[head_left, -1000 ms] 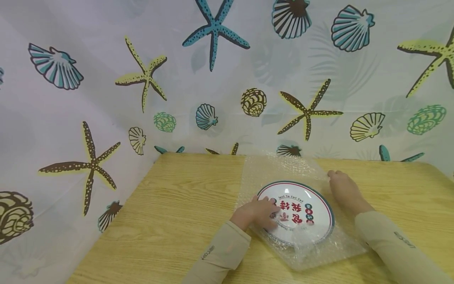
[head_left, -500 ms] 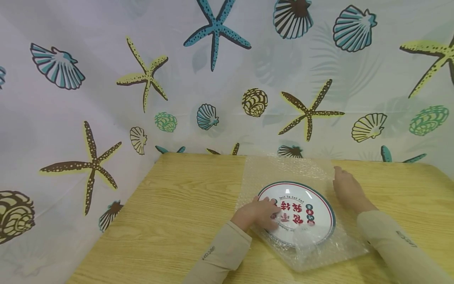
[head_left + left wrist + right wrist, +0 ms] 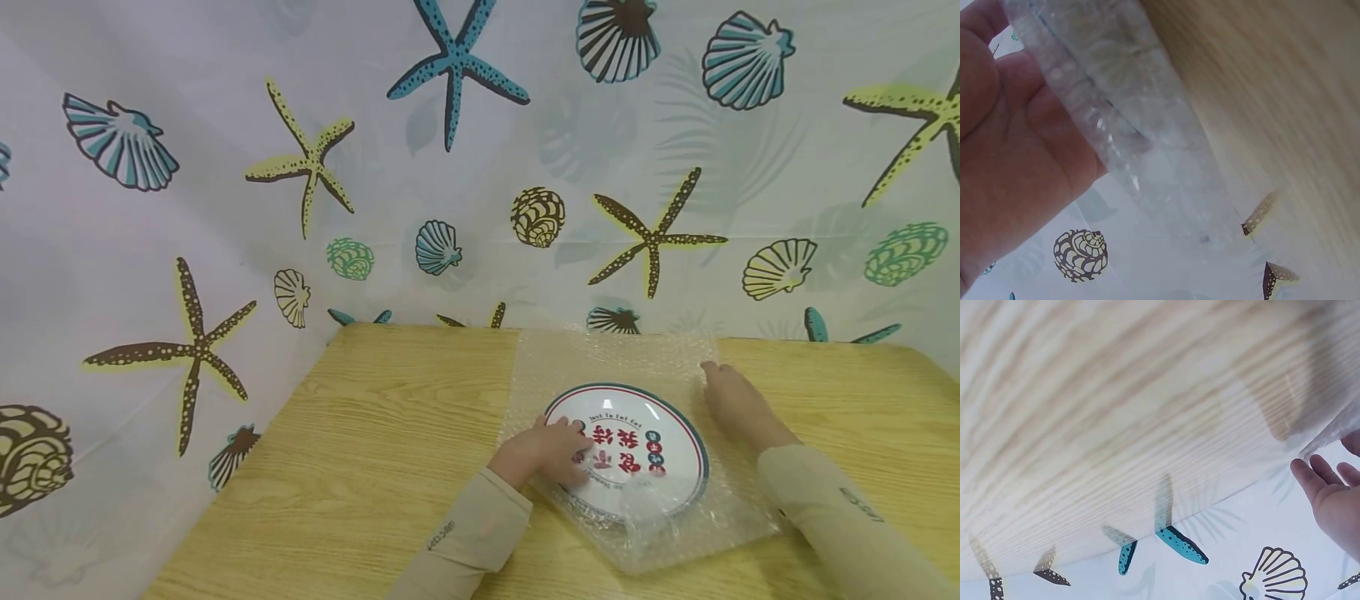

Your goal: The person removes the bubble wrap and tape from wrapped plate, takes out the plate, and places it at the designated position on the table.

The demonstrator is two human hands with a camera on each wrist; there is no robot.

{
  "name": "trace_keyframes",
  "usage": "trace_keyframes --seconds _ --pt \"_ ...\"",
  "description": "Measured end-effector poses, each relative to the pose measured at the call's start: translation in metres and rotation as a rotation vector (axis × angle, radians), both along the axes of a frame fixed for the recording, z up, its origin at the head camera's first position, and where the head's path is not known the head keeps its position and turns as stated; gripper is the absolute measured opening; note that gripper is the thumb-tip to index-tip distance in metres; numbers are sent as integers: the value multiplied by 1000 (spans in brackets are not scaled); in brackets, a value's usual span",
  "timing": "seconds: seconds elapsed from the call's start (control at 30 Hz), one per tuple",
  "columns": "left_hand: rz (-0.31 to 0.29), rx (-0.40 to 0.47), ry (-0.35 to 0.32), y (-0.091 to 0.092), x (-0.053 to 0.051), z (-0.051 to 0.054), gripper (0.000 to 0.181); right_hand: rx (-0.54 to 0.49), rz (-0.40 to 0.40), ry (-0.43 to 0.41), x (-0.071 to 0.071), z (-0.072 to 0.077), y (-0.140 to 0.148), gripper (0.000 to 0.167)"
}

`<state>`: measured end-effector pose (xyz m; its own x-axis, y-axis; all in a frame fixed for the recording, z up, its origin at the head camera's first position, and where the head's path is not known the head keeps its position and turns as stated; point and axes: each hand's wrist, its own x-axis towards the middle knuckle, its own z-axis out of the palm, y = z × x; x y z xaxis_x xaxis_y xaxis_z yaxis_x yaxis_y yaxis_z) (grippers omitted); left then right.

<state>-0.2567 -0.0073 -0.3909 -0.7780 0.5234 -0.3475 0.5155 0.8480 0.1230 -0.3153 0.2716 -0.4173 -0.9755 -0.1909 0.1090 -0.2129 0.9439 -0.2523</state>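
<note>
A white plate (image 3: 633, 433) with a blue and red rim and red characters lies on a sheet of bubble wrap (image 3: 547, 367), whose near part covers the plate's lower edge. My left hand (image 3: 551, 452) rests on the plate's left side with fingers spread over its face. At the sheet's right edge, my right hand (image 3: 738, 406) touches the wrap with its fingertips. In the left wrist view, wrap (image 3: 1147, 125) runs along the left palm (image 3: 1022, 150). The right wrist view has the wrap's edge (image 3: 1338, 425) at the fingers of the right hand (image 3: 1338, 500).
The wooden table (image 3: 360, 433) stretches to both sides of the wrap. Behind it hangs a white cloth (image 3: 465, 192) printed with starfish and shells, which continues along the left side.
My right hand has shifted slightly right since a second ago, and the wrap's far right corner has spread out to the right. The left hand and the plate stay in place.
</note>
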Motion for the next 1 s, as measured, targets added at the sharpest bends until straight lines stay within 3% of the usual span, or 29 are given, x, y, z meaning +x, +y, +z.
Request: trace_keyframes --seconds 0.2,0.5,1.0 --pt "-7 1 5 -1 1 1 52 30 26 -55 1 0 -3 36" --pt "-9 -13 9 -1 1 0 52 93 137 24 -1 -6 0 17" --pt "-4 -9 4 0 1 0 50 202 90 -55 0 -7 -5 20"
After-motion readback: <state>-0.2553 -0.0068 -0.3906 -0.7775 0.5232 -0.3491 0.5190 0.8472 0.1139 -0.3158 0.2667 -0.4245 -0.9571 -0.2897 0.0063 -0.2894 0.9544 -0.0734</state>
